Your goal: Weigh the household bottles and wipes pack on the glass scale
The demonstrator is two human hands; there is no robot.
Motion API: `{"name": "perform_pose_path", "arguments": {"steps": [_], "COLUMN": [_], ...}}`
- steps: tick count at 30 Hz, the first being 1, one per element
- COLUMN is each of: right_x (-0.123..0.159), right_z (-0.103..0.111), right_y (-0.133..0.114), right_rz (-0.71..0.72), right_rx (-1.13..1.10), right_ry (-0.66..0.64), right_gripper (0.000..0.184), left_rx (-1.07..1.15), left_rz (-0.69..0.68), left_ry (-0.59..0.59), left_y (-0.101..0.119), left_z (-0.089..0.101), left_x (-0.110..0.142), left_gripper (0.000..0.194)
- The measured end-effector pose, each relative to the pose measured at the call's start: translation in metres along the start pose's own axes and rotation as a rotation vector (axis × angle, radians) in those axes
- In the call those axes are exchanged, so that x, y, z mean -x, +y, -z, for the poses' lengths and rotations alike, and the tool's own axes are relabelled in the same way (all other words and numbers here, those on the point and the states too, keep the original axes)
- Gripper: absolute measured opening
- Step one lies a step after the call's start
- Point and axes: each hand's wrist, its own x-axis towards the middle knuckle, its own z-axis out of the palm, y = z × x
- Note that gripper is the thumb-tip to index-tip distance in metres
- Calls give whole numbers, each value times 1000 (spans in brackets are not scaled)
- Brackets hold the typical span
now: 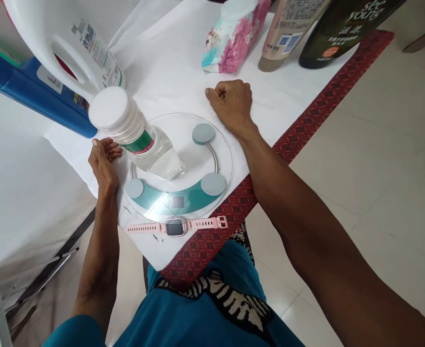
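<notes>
A clear plastic bottle (162, 154) with a white cap and a green label stands on a round glass scale (198, 193). The scale has grey round pads, a teal band and a small display. My left hand (104, 161) rests on the white cloth just left of the scale, beside the bottle, fingers loosely curled and apart, holding nothing. Beyond the scale's far right rim, my right hand (233, 102) lies on the cloth in a fist, with nothing visible in it. A pink smartwatch (175, 226) lies flat along the scale's near edge.
A big white jug (68, 43) and a blue bottle (28, 91) stand at the left by the wall. Along the back are a pink and blue pouch (230, 38), a beige tube (288, 33) and a dark bottle (328, 38). A red patterned cloth border (328, 103) marks the right edge.
</notes>
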Motion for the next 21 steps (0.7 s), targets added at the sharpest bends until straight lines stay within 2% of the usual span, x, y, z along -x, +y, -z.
{"name": "perform_pose_path", "arguments": {"steps": [4,11,13,16,19,21], "right_x": [-3,-3,-2,-3,-4,-5], "right_z": [-4,-4,-4,-4,-4,-4], "right_y": [9,9,7,7,8,7], "right_rz": [48,27,26,29,32,36], "right_rx": [-26,-16,-32,-65,-82,-87], "right_ry": [1,-4,-10,-36,-46,-39], "right_gripper": [42,40,38,37,37,37], "left_rx": [-117,-231,-305,-470,-623,-629], "left_rz": [-47,-128,-209,-406,-560,-592], "left_ry": [-76,-131,-216,-382,-365,-345], "left_y": [2,6,13,23,29,33], "left_z": [1,5,6,7,9,9], "left_x": [4,8,14,24,30,33], "left_gripper": [50,67,76,89,96,101]}}
